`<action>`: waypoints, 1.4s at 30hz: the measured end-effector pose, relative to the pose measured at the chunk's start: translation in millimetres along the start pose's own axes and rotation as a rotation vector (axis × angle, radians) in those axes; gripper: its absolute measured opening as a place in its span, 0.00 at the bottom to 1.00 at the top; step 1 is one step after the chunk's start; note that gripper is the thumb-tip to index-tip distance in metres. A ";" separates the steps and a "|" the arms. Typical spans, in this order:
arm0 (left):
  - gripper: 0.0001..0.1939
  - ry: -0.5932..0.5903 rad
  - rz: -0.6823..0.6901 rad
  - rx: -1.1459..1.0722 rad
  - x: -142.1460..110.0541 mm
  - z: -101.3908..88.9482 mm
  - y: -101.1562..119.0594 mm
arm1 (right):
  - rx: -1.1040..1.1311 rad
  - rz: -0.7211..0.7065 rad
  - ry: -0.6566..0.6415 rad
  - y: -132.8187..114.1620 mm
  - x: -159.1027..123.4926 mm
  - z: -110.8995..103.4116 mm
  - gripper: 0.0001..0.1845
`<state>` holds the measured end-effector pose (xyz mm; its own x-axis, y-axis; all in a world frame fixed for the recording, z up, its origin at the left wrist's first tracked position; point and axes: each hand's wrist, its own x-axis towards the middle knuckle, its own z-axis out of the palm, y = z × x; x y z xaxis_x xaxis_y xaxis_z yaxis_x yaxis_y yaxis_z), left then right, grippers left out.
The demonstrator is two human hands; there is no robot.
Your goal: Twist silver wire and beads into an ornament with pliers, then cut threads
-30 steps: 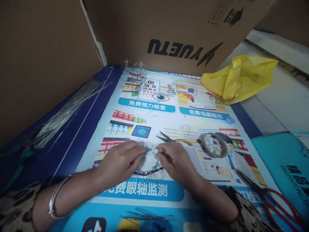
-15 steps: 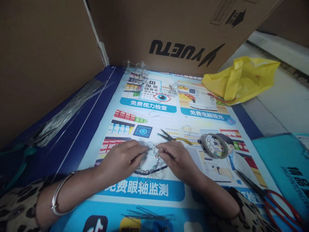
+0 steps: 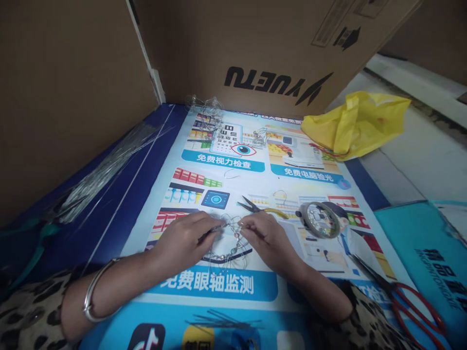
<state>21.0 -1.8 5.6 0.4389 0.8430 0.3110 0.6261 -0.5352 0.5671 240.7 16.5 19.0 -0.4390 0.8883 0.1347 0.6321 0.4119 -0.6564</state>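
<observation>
- From where I stand, a pale-blue printed poster sheet (image 3: 251,183) covers most of the dark-blue surface (image 3: 160,155).
- Left hand (image 3: 184,238): fingertips pinched together on a round, bead-strung silver wire loop (image 3: 223,257), around its eleven o'clock.
- Right hand (image 3: 272,238): thumb and finger pinching its one o'clock.
- Loop: at the worker's twelve o'clock; looks light, springy, easily bent, best held by bare wire.
- Beads (image 3: 233,251): tiny, probably slippery.

Pliers (image 3: 256,209) lie behind and right of beadwork (image 3: 233,251).

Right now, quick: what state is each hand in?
Left hand: closed, pinching the beaded wire.
Right hand: closed, thumb and fingertip pinching the beaded wire too, opposite the left.
</observation>
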 end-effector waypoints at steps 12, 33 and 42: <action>0.13 -0.024 0.009 0.009 1.2 -1.6 1.1 | 0.000 -0.057 0.014 2.8 -0.9 1.0 0.08; 0.12 -0.029 0.033 0.057 0.3 0.6 0.0 | 0.007 -0.161 0.044 7.1 0.7 5.0 0.12; 0.13 -0.061 0.019 0.062 -0.9 0.2 -0.5 | 0.003 -0.142 -0.009 7.2 -0.8 3.1 0.11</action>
<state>20.4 -2.3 4.8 0.4884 0.8288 0.2732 0.6551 -0.5551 0.5125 243.6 18.1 11.9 -0.5297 0.8193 0.2194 0.5615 0.5326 -0.6332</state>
